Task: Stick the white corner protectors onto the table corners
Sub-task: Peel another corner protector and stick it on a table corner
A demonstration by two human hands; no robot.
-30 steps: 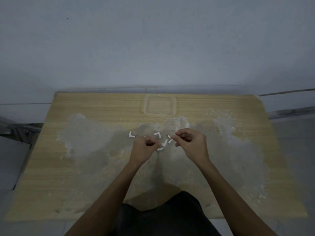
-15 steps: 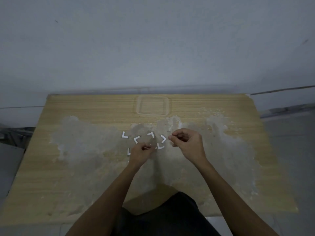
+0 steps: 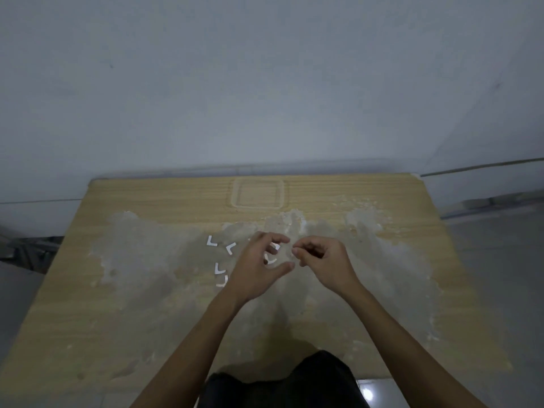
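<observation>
protectors (image 3: 212, 241) lie on table (image 3: 147, 304) left of left hand (image 3: 256, 266); right hand (image 3: 321, 260) beside it.

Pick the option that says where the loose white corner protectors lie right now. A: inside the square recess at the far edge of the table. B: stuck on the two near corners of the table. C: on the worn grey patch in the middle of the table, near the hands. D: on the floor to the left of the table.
C: the white corner protectors lie on the table, on its grey patch, just left of the left hand.
</observation>
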